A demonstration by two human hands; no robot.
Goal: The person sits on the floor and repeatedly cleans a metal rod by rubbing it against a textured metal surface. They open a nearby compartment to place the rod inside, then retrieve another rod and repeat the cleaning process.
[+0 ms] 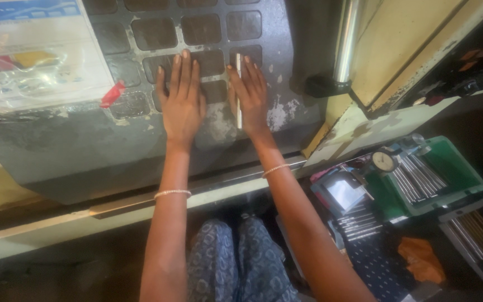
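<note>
Grey plate (85,145): rod (238,92) under right hand (250,98).

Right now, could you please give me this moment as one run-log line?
left hand: flat on grey plate | right hand: pressing thin metal rod on plate | green tray: rods, lower right

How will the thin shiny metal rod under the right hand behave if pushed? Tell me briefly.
The thin shiny metal rod looks straight and rigid, so it would probably not flex. Being round and slim, it likely rolls sideways on the flat grey slab with dark square recesses; the right hand lies flat against it. Its polished surface suggests a slippery grip. The left hand rests apart.
</note>
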